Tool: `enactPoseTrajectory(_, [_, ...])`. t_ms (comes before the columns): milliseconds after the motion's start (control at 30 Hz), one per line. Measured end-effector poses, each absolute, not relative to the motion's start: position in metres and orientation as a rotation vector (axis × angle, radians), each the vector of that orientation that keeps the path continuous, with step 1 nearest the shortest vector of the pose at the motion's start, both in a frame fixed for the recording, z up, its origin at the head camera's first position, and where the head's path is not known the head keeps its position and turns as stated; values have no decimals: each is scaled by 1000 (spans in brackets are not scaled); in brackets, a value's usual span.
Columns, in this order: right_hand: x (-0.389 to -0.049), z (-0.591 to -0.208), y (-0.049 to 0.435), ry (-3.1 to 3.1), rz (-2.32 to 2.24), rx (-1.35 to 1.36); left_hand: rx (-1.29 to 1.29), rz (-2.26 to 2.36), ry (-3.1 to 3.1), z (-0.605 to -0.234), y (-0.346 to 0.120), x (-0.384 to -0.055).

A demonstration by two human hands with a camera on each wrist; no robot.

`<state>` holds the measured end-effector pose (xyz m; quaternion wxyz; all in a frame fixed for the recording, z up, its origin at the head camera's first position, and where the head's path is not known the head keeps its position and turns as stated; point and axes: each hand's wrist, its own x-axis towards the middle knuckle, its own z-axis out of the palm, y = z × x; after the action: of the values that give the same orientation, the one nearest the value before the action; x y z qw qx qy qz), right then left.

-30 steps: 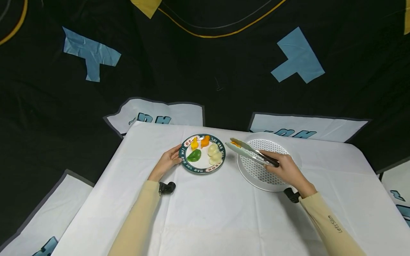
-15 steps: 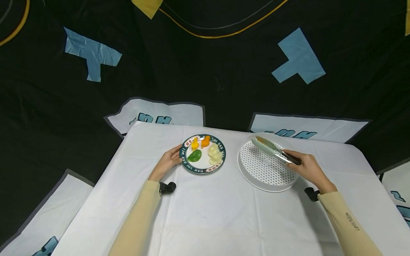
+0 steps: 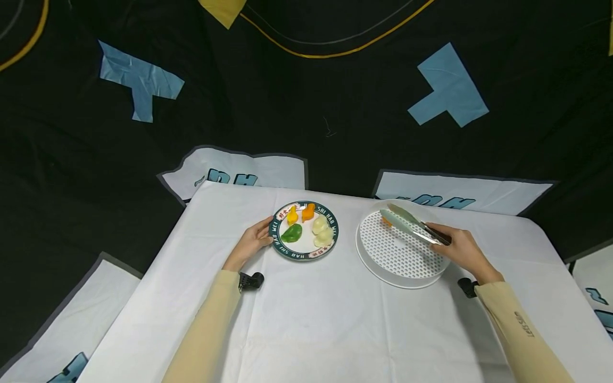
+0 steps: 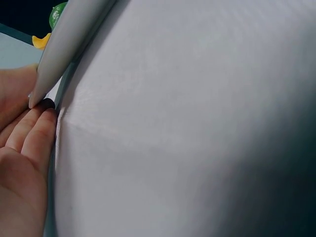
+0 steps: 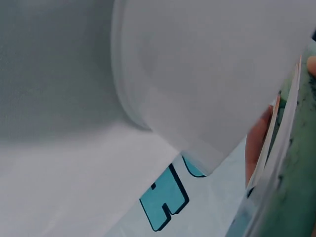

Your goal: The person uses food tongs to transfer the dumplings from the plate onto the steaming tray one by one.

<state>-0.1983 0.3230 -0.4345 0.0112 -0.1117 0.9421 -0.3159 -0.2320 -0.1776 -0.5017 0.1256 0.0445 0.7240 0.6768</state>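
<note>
My left hand (image 3: 251,242) pinches the left rim of a green-edged plate (image 3: 300,256), its fingers and thumb at the edge in the left wrist view. The plate carries yellow and orange pepper-like pieces (image 3: 308,211), a green pepper-like piece (image 3: 291,233) and pale whitish pieces (image 3: 322,237). My right hand (image 3: 462,252) grips metal tongs (image 3: 412,226) with pale green tips, slanting over a round white perforated tray (image 3: 395,255). Beneath the tong tips, a small orange piece (image 3: 386,221) shows at the tray's upper left. The right wrist view shows the tray's white side wall (image 5: 197,84).
Plate and tray stand side by side on a table with a white cloth (image 3: 316,319), a narrow gap between them. The table's far edge lies just behind both. A black curtain (image 3: 287,106) with blue tape hangs beyond.
My right hand has carried the tongs rightward from the gap beside the plate to above the tray. The tong tips have spread and the orange piece now shows below them. The left hand stays put.
</note>
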Motion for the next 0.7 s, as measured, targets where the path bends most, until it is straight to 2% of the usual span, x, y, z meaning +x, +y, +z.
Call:
enactPoseTrajectory(333, [-187, -421, 297, 2912, -1012, -308, 159, 1967, 2119, -502, -178, -232])
enactPoseTrajectory(700, [-170, -423, 233, 2899, -1033, -596, 142, 1959, 2093, -491, -178, -229])
